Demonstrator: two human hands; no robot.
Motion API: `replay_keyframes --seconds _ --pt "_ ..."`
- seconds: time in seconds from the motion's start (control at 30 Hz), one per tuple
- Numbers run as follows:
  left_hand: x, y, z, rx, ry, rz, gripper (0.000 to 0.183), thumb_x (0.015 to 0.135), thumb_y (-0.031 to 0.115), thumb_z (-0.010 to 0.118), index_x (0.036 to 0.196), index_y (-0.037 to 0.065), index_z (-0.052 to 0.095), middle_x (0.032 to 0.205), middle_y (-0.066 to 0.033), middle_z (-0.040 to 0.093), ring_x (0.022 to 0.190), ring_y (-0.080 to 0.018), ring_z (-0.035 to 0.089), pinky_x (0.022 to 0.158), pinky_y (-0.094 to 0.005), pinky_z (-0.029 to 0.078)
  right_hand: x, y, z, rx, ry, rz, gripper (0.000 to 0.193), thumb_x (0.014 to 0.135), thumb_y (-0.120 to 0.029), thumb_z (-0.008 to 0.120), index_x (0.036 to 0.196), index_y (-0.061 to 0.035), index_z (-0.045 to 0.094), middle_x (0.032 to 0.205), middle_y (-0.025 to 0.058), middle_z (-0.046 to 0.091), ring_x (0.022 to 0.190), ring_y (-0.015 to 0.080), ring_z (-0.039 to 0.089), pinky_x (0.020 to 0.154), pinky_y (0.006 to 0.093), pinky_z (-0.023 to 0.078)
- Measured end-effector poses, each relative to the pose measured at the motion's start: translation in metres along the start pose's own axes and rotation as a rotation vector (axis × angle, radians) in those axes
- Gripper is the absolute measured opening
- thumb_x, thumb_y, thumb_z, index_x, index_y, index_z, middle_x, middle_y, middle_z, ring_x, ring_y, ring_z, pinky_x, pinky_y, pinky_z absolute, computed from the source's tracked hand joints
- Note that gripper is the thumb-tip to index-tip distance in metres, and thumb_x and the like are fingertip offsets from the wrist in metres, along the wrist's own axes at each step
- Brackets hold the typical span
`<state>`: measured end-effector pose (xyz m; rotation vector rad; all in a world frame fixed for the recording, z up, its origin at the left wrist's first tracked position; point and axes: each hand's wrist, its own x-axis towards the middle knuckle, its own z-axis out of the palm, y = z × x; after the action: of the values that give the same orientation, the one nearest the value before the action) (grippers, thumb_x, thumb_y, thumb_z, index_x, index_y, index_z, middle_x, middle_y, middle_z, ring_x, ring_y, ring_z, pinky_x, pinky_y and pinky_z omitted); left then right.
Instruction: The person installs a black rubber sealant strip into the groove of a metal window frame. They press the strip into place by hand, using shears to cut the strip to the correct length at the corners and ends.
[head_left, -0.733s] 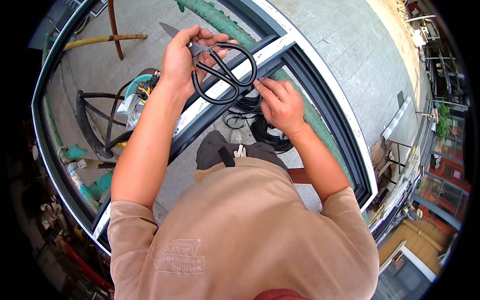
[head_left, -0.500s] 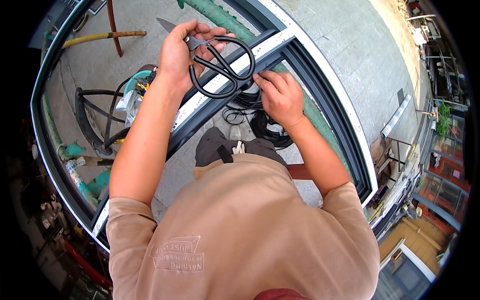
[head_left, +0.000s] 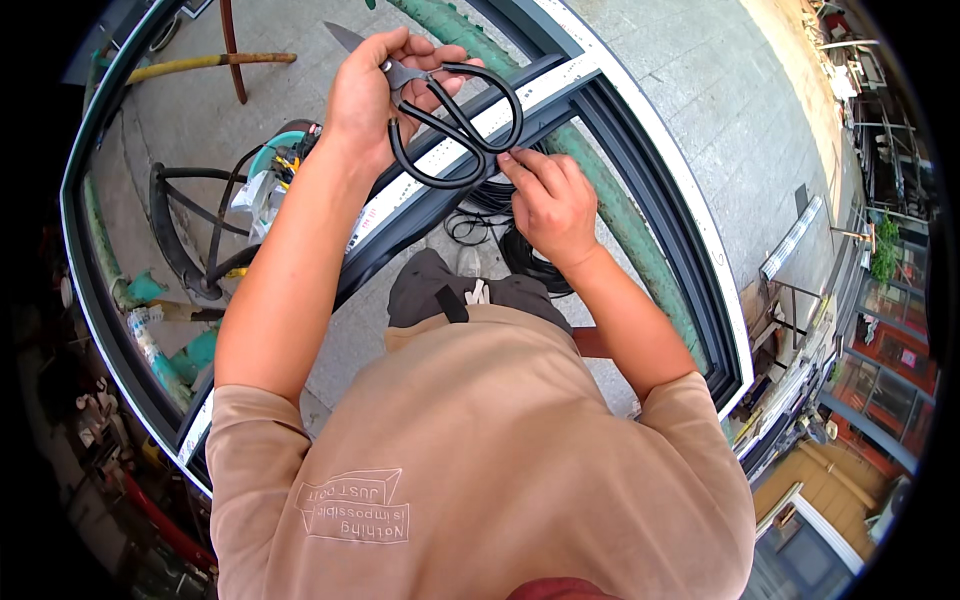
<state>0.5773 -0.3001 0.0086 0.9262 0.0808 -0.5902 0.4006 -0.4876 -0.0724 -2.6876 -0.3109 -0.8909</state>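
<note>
My left hand (head_left: 365,105) holds a pair of scissors (head_left: 466,125) with black-coated loop handles. Its palm wraps the pivot, the blade points up and left past the thumb, and some fingers stay loosely curled. The handles hang over the crossbar of a white and dark grey window frame (head_left: 560,80). Just right of the handles, my right hand (head_left: 558,205) is closed in a pinch at the crossbar's inner edge. It appears to grip a black rubber strip (head_left: 415,228) that runs along that edge; the fingers hide the exact hold.
Below the crossbar lies a coil of black strip (head_left: 535,262) on the paving. Green pipes (head_left: 640,245) support the frame. A teal bucket (head_left: 268,160) with tools and a plastic bag stands left, beside a black tubular stand (head_left: 180,240). A yellow pole (head_left: 210,70) lies farther off.
The scissors and my left hand have shifted slightly right and up. My right hand has moved a little left and down along the crossbar, still pinching.
</note>
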Motion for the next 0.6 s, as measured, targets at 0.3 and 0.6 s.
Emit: replay_keyframes --seconds 0.3,0.6 --pt "0.004 0.0 0.001 0.003 0.021 -0.002 0.028 0.115 0.026 0.047 0.105 0.001 0.058 0.114 -0.0266 0.076 0.112 -0.0403 0.078 0.084 -0.0341 0.07 0.015 0.0 -0.011 0.061 -0.077 -0.021 0.045 0.072 0.001 0.076 0.116 -0.0069 0.081 0.115 0.003 0.076 0.098 0.025 0.069 0.083 0.0379 0.06" --pt "0.002 -0.001 0.001 0.029 0.001 0.06 0.03 0.113 0.022 0.049 0.106 -0.005 0.059 0.114 -0.0291 0.074 0.112 -0.043 0.077 0.09 -0.0392 0.072 -0.001 -0.011 0.002 -0.023 -0.036 -0.038 0.038 0.083 -0.006 0.077 0.121 -0.0083 0.078 0.118 0.0022 0.075 0.096 0.0212 0.067 0.079 0.037 0.056"
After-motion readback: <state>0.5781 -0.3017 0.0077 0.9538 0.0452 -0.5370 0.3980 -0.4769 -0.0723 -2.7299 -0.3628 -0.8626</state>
